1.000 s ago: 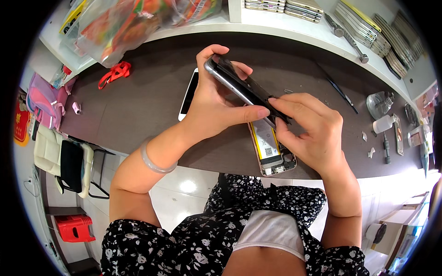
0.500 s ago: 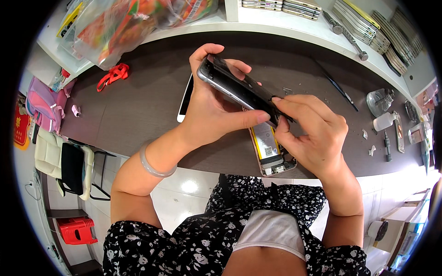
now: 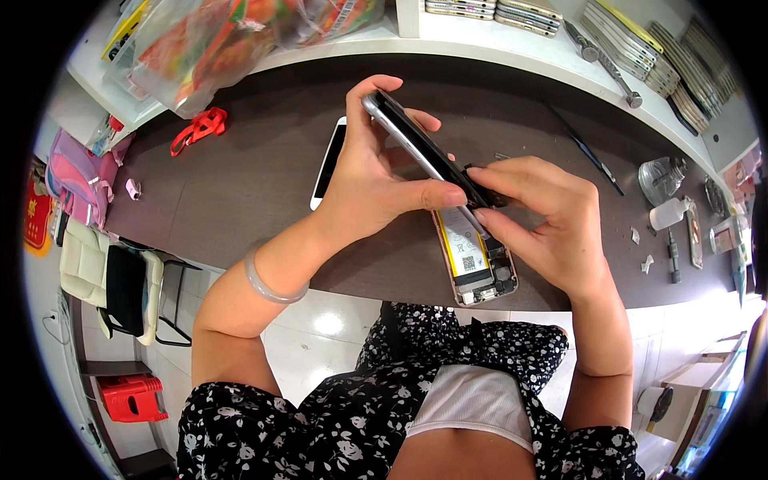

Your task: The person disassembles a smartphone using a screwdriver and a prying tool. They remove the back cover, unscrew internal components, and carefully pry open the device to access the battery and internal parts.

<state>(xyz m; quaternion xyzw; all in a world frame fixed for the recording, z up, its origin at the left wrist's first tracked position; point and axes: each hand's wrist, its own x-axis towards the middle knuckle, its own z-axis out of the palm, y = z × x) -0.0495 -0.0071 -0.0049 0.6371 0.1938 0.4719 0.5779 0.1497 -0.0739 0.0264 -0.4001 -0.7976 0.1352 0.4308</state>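
Observation:
My left hand (image 3: pixel 372 172) is wrapped round a dark phone with a silver edge (image 3: pixel 414 149), held tilted above the table. At the phone's lower right end my right hand (image 3: pixel 548 212) pinches with thumb and fingers, gripping that end where a dark part stands off the silver frame. What exactly lies between those fingertips is partly hidden. Below the hands, near the table's front edge, rests an opened phone body (image 3: pixel 472 260) with its battery and inner parts bare. A white-framed phone (image 3: pixel 330 164) lies flat behind my left wrist, partly covered by it.
On the dark table (image 3: pixel 264 184) are a red strap (image 3: pixel 200 130) at left and a thin dark tool (image 3: pixel 590 150) at right. Farther right stand a glass jar (image 3: pixel 661 180), a white bottle (image 3: pixel 668 213) and a screwdriver (image 3: pixel 674 256). A white shelf (image 3: pixel 464 42) holding stacked phone parts runs behind.
The held phone has turned so its silver edge shows more and its dark face less. My left hand has shifted slightly right; my right fingers are a little farther apart at the phone's end.

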